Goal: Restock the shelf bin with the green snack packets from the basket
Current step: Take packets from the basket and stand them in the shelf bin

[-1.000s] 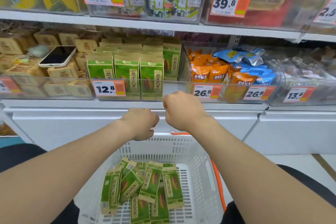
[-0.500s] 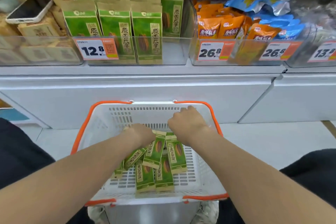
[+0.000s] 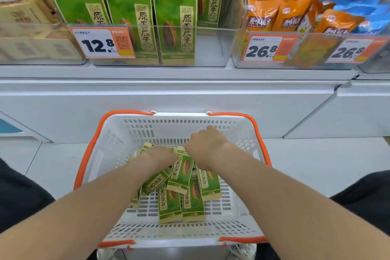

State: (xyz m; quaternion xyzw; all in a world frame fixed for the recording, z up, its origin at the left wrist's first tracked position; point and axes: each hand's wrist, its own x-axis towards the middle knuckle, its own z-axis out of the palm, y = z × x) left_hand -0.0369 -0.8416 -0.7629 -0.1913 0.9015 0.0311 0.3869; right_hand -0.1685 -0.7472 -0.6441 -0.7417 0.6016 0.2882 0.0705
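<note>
Several green snack packets (image 3: 183, 196) lie in a loose pile on the floor of the white basket (image 3: 177, 236) with orange handles. Both my hands are down inside it. My left hand (image 3: 161, 154) lies over the upper ends of the packets on the left; its fingers are hidden beneath it. My right hand (image 3: 207, 143) has its fingers curled over the top end of a packet at the pile's far side. Above, the clear shelf bin (image 3: 211, 48) holds upright rows of the same green packets (image 3: 175, 25), with bare room at its right front.
The bin carries a 12.8 price tag (image 3: 103, 43). A bin of orange and blue bags (image 3: 295, 19) stands to its right, brown boxes (image 3: 25, 27) to its left. A white shelf ledge (image 3: 168, 74) runs between bins and basket. My dark-clothed knees flank the basket.
Both hands dropped from the shelf edge into the basket and now sit on the packets. My view tilted down and moved closer to the shelf.
</note>
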